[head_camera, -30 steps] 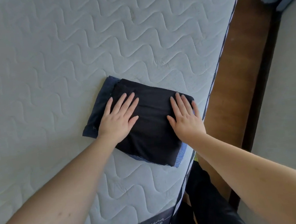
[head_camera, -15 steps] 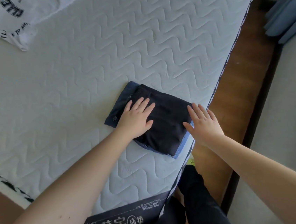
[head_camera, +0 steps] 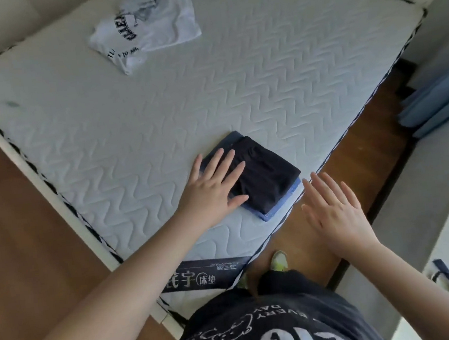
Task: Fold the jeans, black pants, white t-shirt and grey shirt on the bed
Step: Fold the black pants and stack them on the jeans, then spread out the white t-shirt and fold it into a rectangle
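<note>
- Head view: the left hand (head_camera: 214, 187) lies flat with fingers straight and spread, resting on the near-left part of the folded black pants (head_camera: 267, 175); it grips nothing.
- The black pants sit stacked on the folded jeans (head_camera: 282, 206), whose blue edge shows beyond the left fingertips and along the side nearest the right hand. The stack's long axis runs diagonally, from up-left beyond the left hand down toward the right hand.
- The white t-shirt (head_camera: 147, 29) lies crumpled well beyond the left hand's fingertips, far up the bed and somewhat to its left. A greyer fabric tucked against its far edge may be the grey shirt; I cannot tell.
- By my judgement, the next reach goes to that heap, and the left hand is the nearer one.
- The right hand (head_camera: 335, 210) hovers off the stack, fingers straight and apart, holding nothing, over the mattress edge and floor.
- The quilted mattress (head_camera: 250, 84) gives wide flat space between the hands and the shirt.
- Wooden floor (head_camera: 352, 162) runs right of the right hand; blue folded fabric (head_camera: 440, 102) lies farther right.
</note>
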